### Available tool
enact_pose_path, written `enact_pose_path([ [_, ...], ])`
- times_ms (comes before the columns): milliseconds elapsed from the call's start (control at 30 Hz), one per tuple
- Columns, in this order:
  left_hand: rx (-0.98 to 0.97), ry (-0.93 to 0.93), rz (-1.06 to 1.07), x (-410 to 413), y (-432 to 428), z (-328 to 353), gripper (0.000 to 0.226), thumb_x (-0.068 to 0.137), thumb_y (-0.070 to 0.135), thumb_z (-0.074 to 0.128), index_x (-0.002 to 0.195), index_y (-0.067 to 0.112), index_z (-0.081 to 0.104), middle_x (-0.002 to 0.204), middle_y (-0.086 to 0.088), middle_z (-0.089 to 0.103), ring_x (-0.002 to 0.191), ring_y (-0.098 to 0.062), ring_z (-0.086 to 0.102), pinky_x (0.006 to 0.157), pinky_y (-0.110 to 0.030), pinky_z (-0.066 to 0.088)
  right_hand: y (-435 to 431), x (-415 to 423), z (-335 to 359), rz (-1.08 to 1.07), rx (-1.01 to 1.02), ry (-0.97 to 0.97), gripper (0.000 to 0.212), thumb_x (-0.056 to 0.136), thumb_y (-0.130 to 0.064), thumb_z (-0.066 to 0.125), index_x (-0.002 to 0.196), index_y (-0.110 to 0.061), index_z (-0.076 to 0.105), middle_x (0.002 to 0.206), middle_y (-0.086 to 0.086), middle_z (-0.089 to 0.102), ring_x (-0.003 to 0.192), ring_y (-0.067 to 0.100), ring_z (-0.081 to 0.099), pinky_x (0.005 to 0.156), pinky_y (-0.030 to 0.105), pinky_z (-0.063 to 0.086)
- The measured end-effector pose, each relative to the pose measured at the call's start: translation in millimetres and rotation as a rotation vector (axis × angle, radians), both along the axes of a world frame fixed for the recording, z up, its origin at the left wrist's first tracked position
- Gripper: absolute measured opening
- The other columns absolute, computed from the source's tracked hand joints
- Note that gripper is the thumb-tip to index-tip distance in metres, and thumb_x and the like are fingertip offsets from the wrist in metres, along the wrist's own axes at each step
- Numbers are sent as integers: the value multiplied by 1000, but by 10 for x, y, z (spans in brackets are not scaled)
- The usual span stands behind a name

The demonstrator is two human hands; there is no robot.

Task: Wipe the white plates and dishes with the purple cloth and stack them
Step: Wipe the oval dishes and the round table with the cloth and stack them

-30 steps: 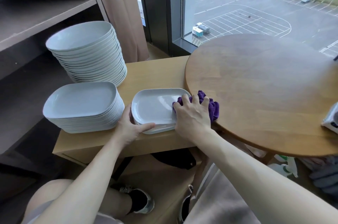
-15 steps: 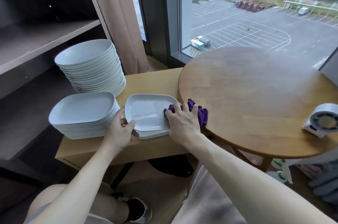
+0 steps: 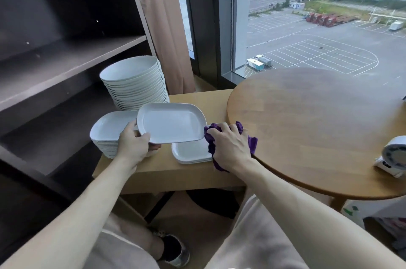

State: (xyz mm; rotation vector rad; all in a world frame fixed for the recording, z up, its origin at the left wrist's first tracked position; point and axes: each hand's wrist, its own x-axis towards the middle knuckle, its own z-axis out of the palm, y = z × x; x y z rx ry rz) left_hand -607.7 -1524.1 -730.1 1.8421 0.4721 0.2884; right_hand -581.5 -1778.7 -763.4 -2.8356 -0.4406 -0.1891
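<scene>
My left hand [image 3: 134, 145] grips the near left rim of a white rectangular dish [image 3: 171, 122] and holds it lifted above the low wooden bench [image 3: 167, 169]. Under it lies a short pile of the same dishes [image 3: 191, 154]. My right hand [image 3: 230, 148] clutches the bunched purple cloth [image 3: 252, 143] beside the lifted dish's right edge. To the left stands a taller stack of rectangular dishes [image 3: 107, 132], partly hidden by my left hand. Behind that stack rises a tall stack of round white bowls [image 3: 134, 84].
A round wooden table [image 3: 318, 123] overlaps the bench on the right, with a small white device [image 3: 393, 156] at its right edge. Dark shelves [image 3: 66, 60] stand to the left, a curtain [image 3: 162, 27] and window behind. My knees and a shoe show below.
My left hand has taken the top dish by its rim and lifted it off the short pile toward the left. My right hand with the cloth stayed at the dish's right side.
</scene>
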Motion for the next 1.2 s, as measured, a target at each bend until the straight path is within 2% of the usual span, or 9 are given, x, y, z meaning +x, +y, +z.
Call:
enact_pose_path([
  [67, 4, -6, 46, -2, 121, 87, 40, 96, -3, 55, 132, 17, 58, 119, -9, 70, 96, -31, 74, 88, -50, 61, -20, 10, 1, -14, 23, 8, 40, 89, -20, 59, 127, -34, 58, 134, 1, 51, 122, 31, 43, 104, 55, 30],
  [267, -185, -36, 155, -87, 448, 345, 48, 96, -11, 44, 139, 8, 51, 123, -12, 62, 72, -26, 75, 61, -29, 61, -42, 27, -24, -45, 49, 6, 35, 95, -22, 56, 127, -35, 59, 136, 0, 53, 122, 31, 44, 103, 55, 32],
  [500, -349, 46, 270, -200, 752, 428, 42, 98, -14, 40, 134, 2, 52, 103, -16, 65, 74, -24, 69, 67, -29, 63, -31, 23, -85, -18, 0, 16, 36, 95, -26, 58, 129, -37, 62, 137, 0, 55, 121, 31, 45, 101, 55, 33],
  [667, -82, 135, 390, -101, 969, 356, 40, 97, -1, 54, 136, -6, 49, 118, -15, 59, 74, -22, 74, 80, -36, 64, -16, -6, -110, 13, -50, 24, 36, 94, -23, 58, 127, -37, 63, 133, -1, 56, 119, 30, 46, 100, 55, 33],
  [800, 167, 204, 342, -135, 1045, 293, 62, 94, 16, 53, 152, 2, 37, 128, -9, 53, 82, -25, 73, 80, -42, 64, -25, -9, -123, 28, -55, 20, 35, 95, -23, 58, 127, -36, 63, 132, -1, 56, 118, 30, 46, 100, 55, 33],
  [900, 396, 244, 320, -183, 980, 219, 54, 93, 24, 57, 144, 10, 45, 135, -8, 44, 94, -25, 61, 67, -33, 53, -30, -4, -134, 23, -37, 20, 32, 97, -24, 55, 125, -36, 64, 131, -2, 57, 117, 29, 46, 99, 53, 31],
  [967, 640, 143, 324, -238, 892, 113, 51, 92, 24, 61, 140, 13, 47, 139, -8, 41, 111, -24, 52, 77, -28, 44, -45, -5, -156, 21, -28, -3, 28, 99, -28, 53, 123, -36, 65, 129, -3, 57, 116, 28, 48, 97, 49, 32],
  [1100, 839, -176, -13, -323, 475, -68, 40, 89, 12, 60, 129, 13, 57, 125, -3, 51, 112, -21, 53, 87, -37, 51, -92, 29, -181, -14, -14, -26, 28, 98, -35, 57, 125, -32, 63, 133, 1, 51, 121, 29, 47, 99, 49, 33],
  [1200, 782, -20, -364, -299, 92, -316, 48, 93, 23, 62, 139, 20, 48, 130, 4, 49, 116, -15, 55, 83, -31, 47, -75, 37, -174, -87, -99, -7, 35, 97, -49, 53, 128, -36, 60, 136, 1, 50, 127, 32, 42, 101, 53, 31],
])
